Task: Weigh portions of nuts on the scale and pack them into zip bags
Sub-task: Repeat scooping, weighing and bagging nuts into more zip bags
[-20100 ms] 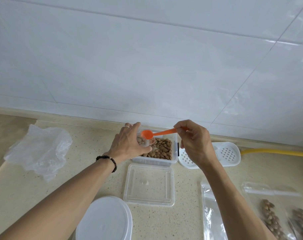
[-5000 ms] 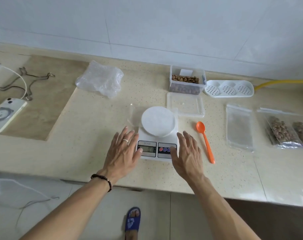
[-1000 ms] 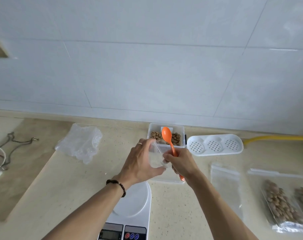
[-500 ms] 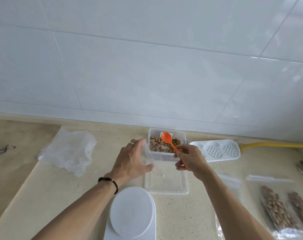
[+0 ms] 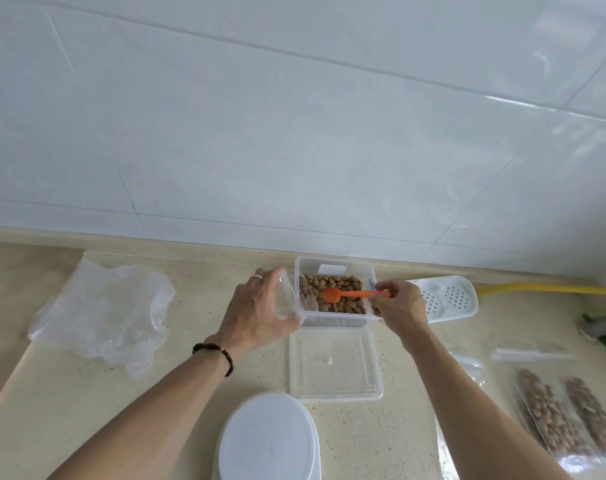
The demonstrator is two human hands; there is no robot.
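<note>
The left hand grips an open clear bag beside the nut box; the right hand pinches the spoon, its bowl over the nuts. Filled bags lie lower right. The scale at bottom centre stands bare; this portion looks barely begun.

Clear tub of nuts: rectangular, lid off, brown nuts inside, lying between the two hands. Orange spoon: handle pinched by the right hand, bowl out to that hand's left, over the nuts. Clear zip bag: gripped by the left hand, at the tub's left wall. Scale: white round platter, nearer than both hands. Two filled zip bags: flat, well right of the right hand.
</note>
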